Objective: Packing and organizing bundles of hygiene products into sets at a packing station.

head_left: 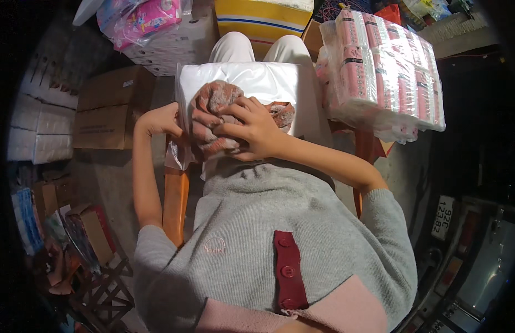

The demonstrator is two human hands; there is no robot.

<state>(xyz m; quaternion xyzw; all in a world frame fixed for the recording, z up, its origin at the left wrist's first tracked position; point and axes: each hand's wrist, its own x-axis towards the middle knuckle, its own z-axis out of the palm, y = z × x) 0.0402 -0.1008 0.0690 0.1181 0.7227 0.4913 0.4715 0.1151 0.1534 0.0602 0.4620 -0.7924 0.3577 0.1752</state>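
Across my lap lies a white, glossy, flat bundle (268,80), with clear plastic film (178,155) along its left side. My right hand (254,127) is closed on a crumpled brown and orange checked cloth (212,114), fingers spread over it and pressing it against the bundle. A loose end of the cloth shows to the right, beyond the knuckles. At the bundle's left edge, my left hand (167,119) has its fingers curled on the clear film; its fingertips are partly hidden.
A plastic-wrapped stack of pink and white packs (385,77) stands at the right. A yellow box (263,19) is beyond my knees. On the left are a brown carton (110,105) and wrapped white packs (168,50). Wooden chair arms (175,194) flank me.
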